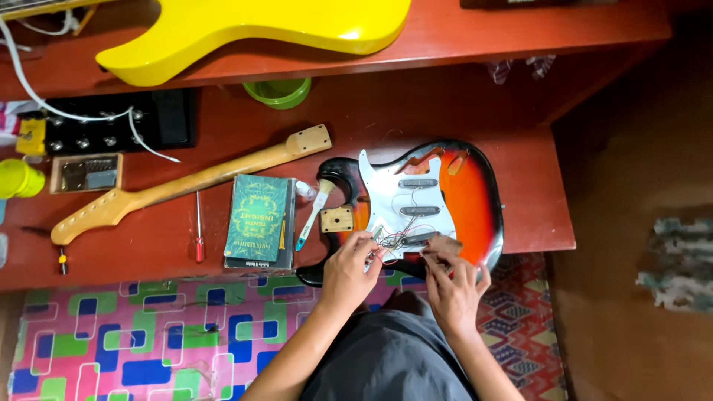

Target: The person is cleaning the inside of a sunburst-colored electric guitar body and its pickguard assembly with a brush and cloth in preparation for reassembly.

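Observation:
A sunburst electric guitar body [471, 197] without a neck lies on the red wooden shelf [535, 223]. Its white pickguard [390, 197] with three pickups is lifted at the near edge, and thin wires [397, 239] show beneath it. My left hand [349, 267] pinches something small among the wires at the pickguard's near edge. My right hand [449, 278] rests on the body's near edge, its fingers at the wires beside the left hand. What each fingertip grips is too small to make out.
A detached guitar neck [186, 182] lies diagonally to the left, with a green book [256, 219], a toothbrush [312, 212] and a red-handled screwdriver [198, 234] near it. A yellow guitar body [245, 30] sits on the upper shelf. A colourful patterned mat [148, 334] covers the floor.

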